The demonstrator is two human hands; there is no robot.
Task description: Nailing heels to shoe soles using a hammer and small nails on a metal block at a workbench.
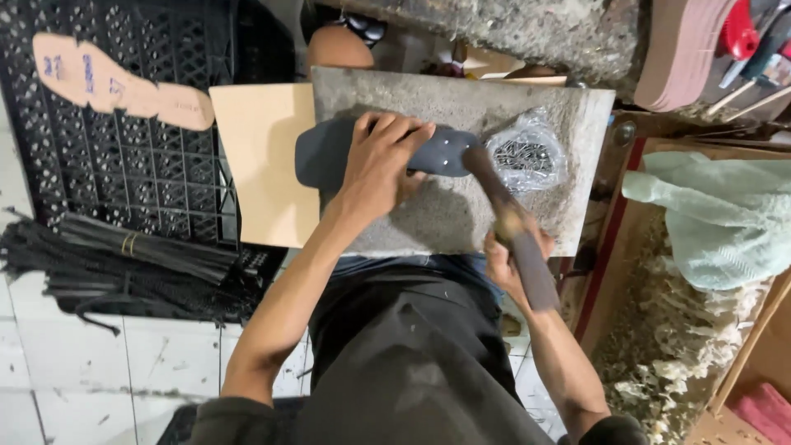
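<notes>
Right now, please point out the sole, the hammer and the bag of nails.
sole (317, 152), head view, on its bare left end.
hammer (527, 259), head view, on the handle's middle.
bag of nails (525, 154), head view, on the bag's middle.
</notes>
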